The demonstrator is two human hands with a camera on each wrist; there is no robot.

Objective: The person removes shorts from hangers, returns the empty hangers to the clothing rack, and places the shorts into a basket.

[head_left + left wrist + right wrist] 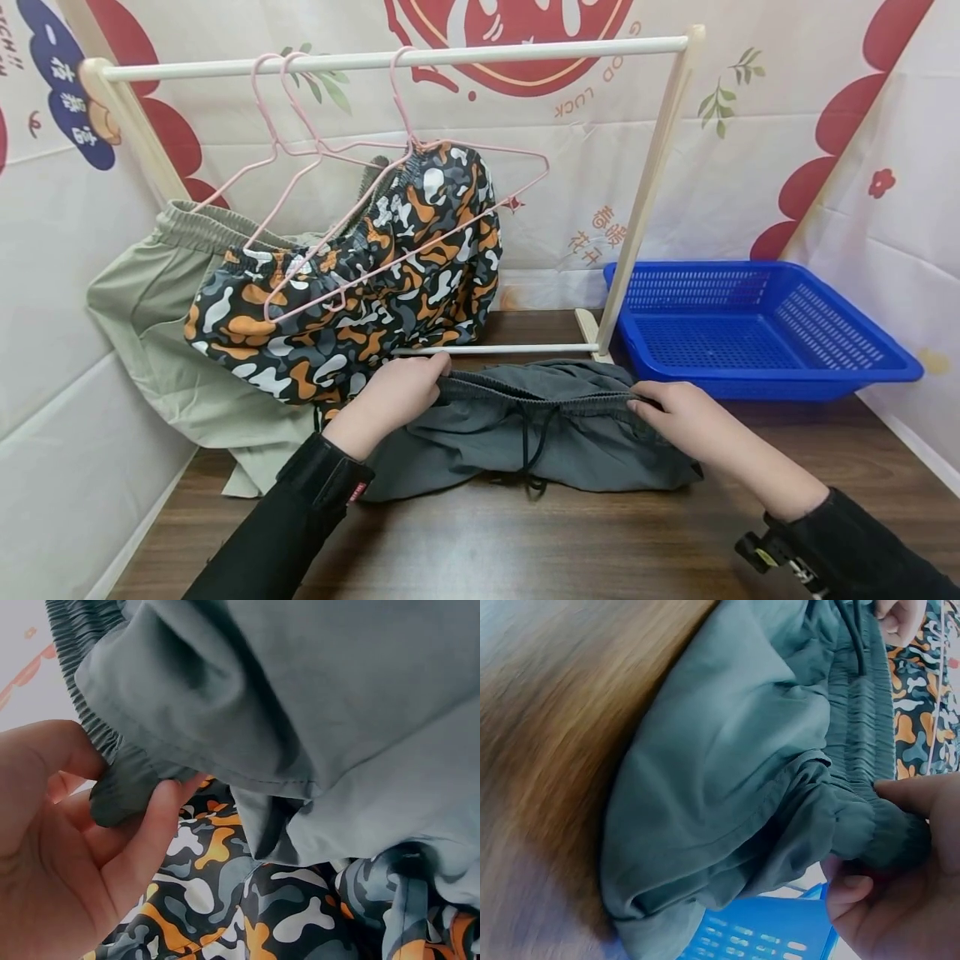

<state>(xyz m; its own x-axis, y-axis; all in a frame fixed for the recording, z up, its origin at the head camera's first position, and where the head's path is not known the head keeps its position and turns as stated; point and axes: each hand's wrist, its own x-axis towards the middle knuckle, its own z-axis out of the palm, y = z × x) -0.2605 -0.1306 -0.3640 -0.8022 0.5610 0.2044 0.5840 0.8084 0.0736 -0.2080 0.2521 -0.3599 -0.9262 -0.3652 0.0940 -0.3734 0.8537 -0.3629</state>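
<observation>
1. Grey shorts [540,425] lie on the bench [525,542], waistband stretched between both hands.
2. Left hand [393,396] at 9 o'clock: fingers [150,832] pinch the waistband's end.
3. Right hand [675,412] at 3 o'clock: fingers [922,799] curl round the other end.
4. Behind, at 11 o'clock, camouflage shorts [360,283] hang on pink hangers [405,192]; blue basket [757,329] at 2 o'clock.

Camouflage shorts [360,275] and pale green shorts [150,308] hang on pink hangers [315,150] from a wooden rack [652,167] beside a blue basket [757,329].
</observation>
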